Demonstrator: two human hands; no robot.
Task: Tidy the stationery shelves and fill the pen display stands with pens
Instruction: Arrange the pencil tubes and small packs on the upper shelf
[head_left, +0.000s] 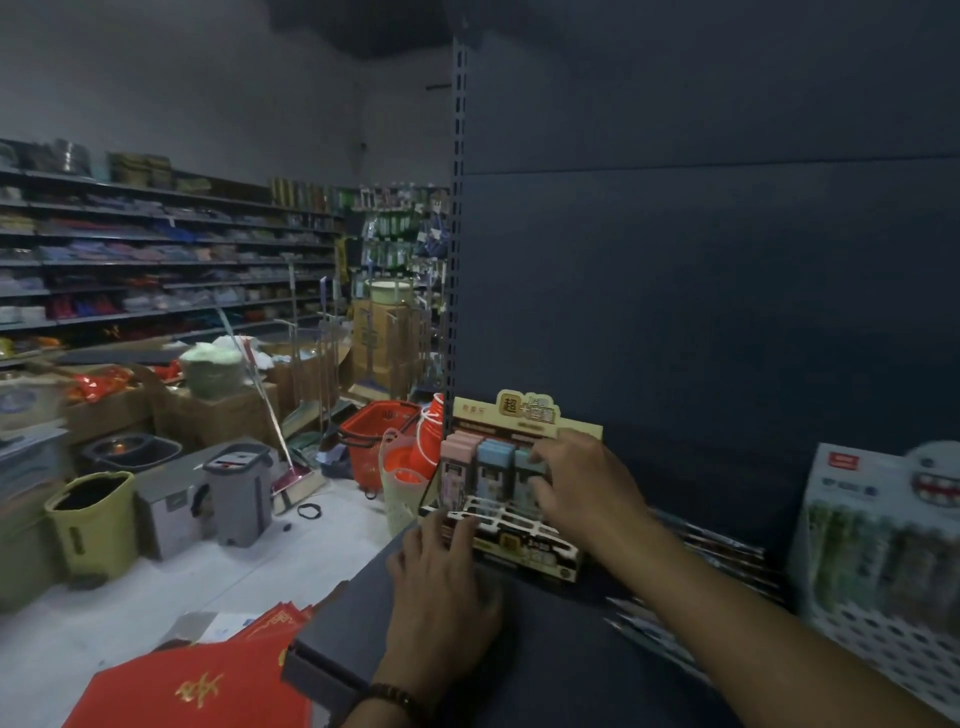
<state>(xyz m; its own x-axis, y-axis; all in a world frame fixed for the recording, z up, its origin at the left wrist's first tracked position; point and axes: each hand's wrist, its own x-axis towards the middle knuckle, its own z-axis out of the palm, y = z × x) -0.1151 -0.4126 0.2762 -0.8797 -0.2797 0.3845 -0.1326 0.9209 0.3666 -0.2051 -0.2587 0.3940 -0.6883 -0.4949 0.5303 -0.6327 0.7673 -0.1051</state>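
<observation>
A cardboard pen display stand (524, 415) with a yellow header card stands on the dark shelf (545, 649), near its left end. Pink, blue and teal packs (488, 457) fill its back row; the front grid slots look vacant. My left hand (441, 577) lies on the stand's front left corner, fingers against the box. My right hand (582, 488) reaches into the stand from the right, fingers curled over the teal pack at the back row.
A white display box with green pens (883, 530) stands at the shelf's right end. Loose pens (701, 561) lie behind my right forearm. Red paper items (208, 686) sit below left. Baskets, bins and cartons crowd the aisle floor at left.
</observation>
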